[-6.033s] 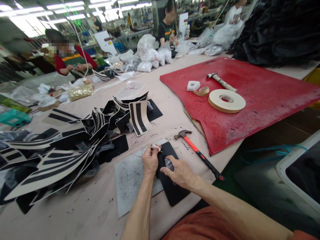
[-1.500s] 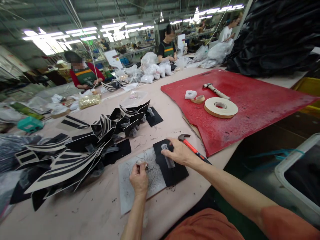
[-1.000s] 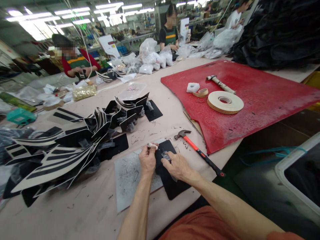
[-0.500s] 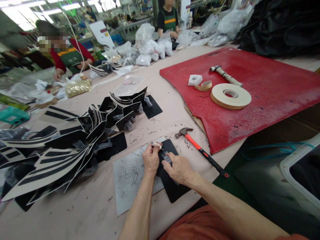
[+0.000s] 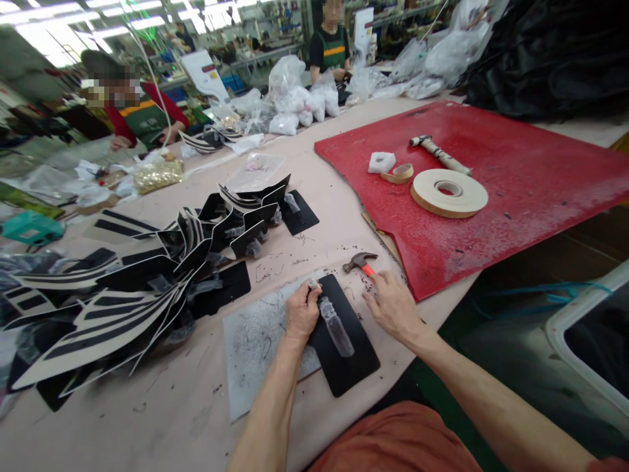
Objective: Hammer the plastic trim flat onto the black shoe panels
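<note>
My left hand (image 5: 302, 313) is closed in a pinch on a small whitish piece (image 5: 313, 284) at the top edge of a black panel (image 5: 361, 347). A clear plastic sleeve (image 5: 338, 331) lies along that panel. The panel partly overlaps a scuffed grey board (image 5: 255, 354). To the right, my right hand (image 5: 393, 307) is over the handle of a claw hammer (image 5: 361, 262), thumb on one side and fingers on the other. The hammer head rests on the table; my hand and forearm hide most of the handle.
Striped black-and-cream panels (image 5: 122, 314) are heaped at left. A red mat (image 5: 531, 196) carries a tape roll (image 5: 449, 192), a wrapped-handle hammer (image 5: 442, 154) and a smaller tape ring (image 5: 399, 174). A plastic bin (image 5: 521, 354) stands at right. Two co-workers sit across the table, near plastic bags (image 5: 295, 98).
My right hand has left the plastic sleeve on the black panel and moved right onto the hammer's handle. My left hand stays at the panel's top edge.
</note>
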